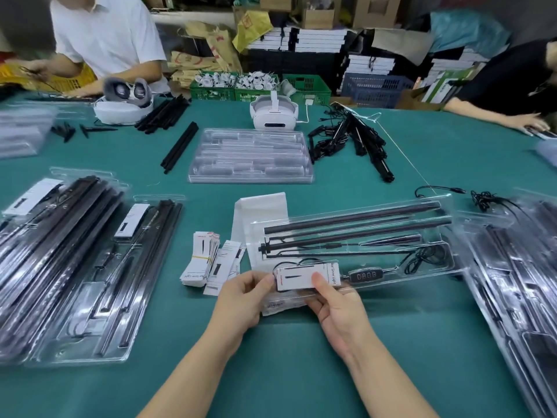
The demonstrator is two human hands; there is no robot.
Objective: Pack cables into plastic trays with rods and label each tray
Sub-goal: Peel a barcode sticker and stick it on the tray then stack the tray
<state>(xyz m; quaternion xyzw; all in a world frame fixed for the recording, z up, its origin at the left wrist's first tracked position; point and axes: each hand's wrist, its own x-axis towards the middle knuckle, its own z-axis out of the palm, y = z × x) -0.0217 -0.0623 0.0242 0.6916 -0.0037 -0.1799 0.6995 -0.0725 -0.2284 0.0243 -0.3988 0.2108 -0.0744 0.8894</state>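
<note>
white label card pinched in both grips: left hand at its left end, right hand thumb on top. labelling step; next needs card seated flat on clear plastic tray just beyond grip. tray holds black rods, cable w/ controller.

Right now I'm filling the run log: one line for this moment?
stage: labelling | left hand: holds label card | right hand: holds label card | tray: rods, cable in
</note>
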